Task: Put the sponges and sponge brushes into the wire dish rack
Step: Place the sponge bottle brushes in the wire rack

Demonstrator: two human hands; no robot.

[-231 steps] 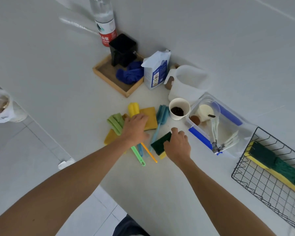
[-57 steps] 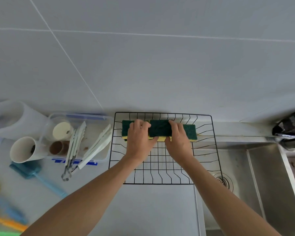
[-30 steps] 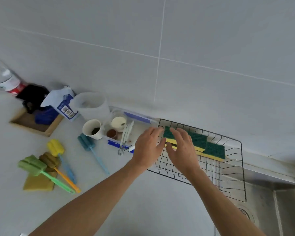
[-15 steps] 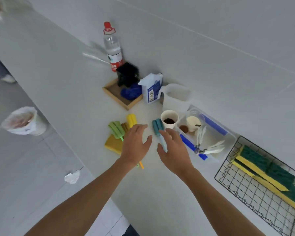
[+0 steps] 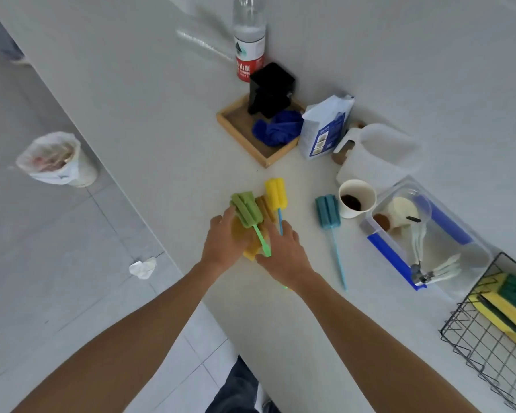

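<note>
A pile lies in the middle of the counter: a green sponge brush point(image 5: 246, 208), a yellow sponge brush point(image 5: 276, 191), a brown one point(image 5: 264, 205) between them and a flat yellow sponge point(image 5: 250, 252) underneath. My left hand point(image 5: 223, 244) rests on the flat sponge, fingertips at the green brush head. My right hand point(image 5: 284, 252) lies spread over the brush handles. A teal sponge brush point(image 5: 327, 211) lies apart to the right. The wire dish rack point(image 5: 471, 297) at the lower right holds green-and-yellow sponges point(image 5: 512, 304).
Behind the pile stand a water bottle point(image 5: 248, 52), a wooden tray point(image 5: 235, 130) with a black box and blue cloth, a white bag point(image 5: 325, 126), a jug point(image 5: 379, 153), a paper cup point(image 5: 356, 198) and a clear container point(image 5: 471, 248) with tongs. The counter edge runs diagonally left; a bin point(image 5: 57, 159) stands on the floor.
My view and both hands have swung left, away from the rack where the sponges now lie, and down onto the pile of brushes. Half a second ago the hands hovered above it.
</note>
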